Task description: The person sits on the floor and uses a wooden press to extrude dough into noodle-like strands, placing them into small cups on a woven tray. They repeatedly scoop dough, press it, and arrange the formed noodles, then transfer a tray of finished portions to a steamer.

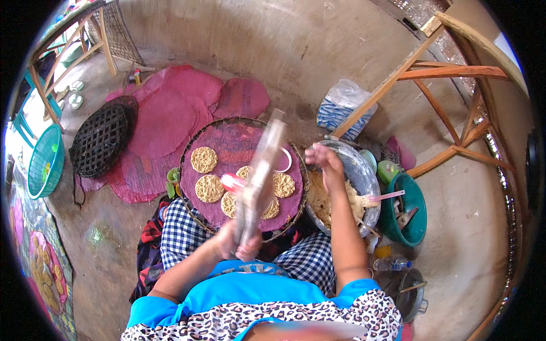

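Note:
My left hand (235,241) is wrapped round the near end of a long wooden press-like tool (260,170), blurred by motion. The tool stands tilted over a round woven tray (182,170), and a red and white piece (232,182) shows at its side. Several round cakes of noodle-like strands (204,160) lie on the tray's pink lining (227,139), some partly hidden by the tool. A white ring (284,159) is at the tray's right side. My right hand (327,162), fingers apart and holding nothing visible, is over a grey metal basin (368,170) with pale dough (319,196).
A pink-handled utensil (389,195) sticks out of the basin. Beside it stand a green tub (420,224), a plastic bottle (392,264) and a dark pot (412,295). Pink sheets (165,119) and a black woven basket (105,136) lie left. A wooden frame (449,73) rises right.

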`<state>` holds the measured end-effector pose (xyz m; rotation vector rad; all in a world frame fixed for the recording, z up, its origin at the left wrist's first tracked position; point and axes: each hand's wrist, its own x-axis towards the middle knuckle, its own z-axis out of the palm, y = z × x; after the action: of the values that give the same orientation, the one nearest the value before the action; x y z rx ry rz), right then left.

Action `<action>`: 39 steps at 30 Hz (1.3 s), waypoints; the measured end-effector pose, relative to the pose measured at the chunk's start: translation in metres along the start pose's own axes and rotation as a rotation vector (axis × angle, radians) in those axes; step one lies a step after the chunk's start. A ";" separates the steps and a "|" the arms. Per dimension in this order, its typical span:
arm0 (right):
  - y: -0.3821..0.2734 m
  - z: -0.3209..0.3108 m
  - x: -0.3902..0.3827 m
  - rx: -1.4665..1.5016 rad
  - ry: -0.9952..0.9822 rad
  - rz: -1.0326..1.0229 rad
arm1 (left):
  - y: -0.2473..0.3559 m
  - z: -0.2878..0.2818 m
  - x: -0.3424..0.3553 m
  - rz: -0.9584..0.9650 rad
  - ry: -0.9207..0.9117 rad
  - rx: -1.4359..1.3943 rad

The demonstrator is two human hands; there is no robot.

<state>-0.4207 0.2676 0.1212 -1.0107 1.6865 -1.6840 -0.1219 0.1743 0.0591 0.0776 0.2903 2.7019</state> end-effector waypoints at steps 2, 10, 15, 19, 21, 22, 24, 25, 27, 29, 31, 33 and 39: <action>-0.012 0.015 -0.045 0.195 0.009 -0.168 | -0.020 0.009 0.025 -0.133 0.088 0.153; -0.054 0.005 -0.187 0.114 0.695 -0.501 | -0.076 0.005 0.064 -0.144 0.621 0.306; -0.074 -0.036 -0.230 -0.139 0.903 -0.717 | -0.072 -0.031 0.030 -0.025 0.579 -0.007; -0.065 -0.048 -0.242 -0.165 0.912 -0.715 | -0.083 -0.044 0.014 0.233 0.660 0.072; -0.057 -0.051 -0.243 -0.152 0.964 -0.697 | -0.083 -0.048 0.001 0.317 0.697 0.101; -0.054 -0.053 -0.243 -0.131 0.936 -0.686 | -0.082 -0.050 -0.009 0.359 0.760 0.099; -0.049 -0.056 -0.243 -0.135 0.907 -0.720 | -0.073 -0.054 -0.028 0.534 0.890 0.197; -0.047 -0.056 -0.243 -0.121 0.891 -0.715 | -0.064 -0.057 -0.041 0.611 0.962 0.193; -0.044 -0.056 -0.242 -0.091 0.861 -0.705 | -0.046 -0.064 -0.053 0.876 1.155 0.067; -0.042 -0.053 -0.239 -0.064 0.860 -0.687 | -0.028 -0.069 -0.070 1.062 1.194 0.338; -0.041 -0.049 -0.236 -0.002 0.866 -0.687 | -0.004 -0.077 -0.076 1.224 1.376 0.449; -0.040 -0.046 -0.234 -0.054 0.817 -0.691 | 0.020 -0.087 -0.082 1.322 1.465 0.616; -0.047 -0.039 -0.232 -0.082 0.734 -0.674 | 0.122 -0.106 -0.099 1.052 1.159 0.904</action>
<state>-0.3146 0.4816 0.1405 -1.1649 1.9839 -2.6905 -0.0912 0.0045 -0.0198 -1.4469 2.2817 2.8356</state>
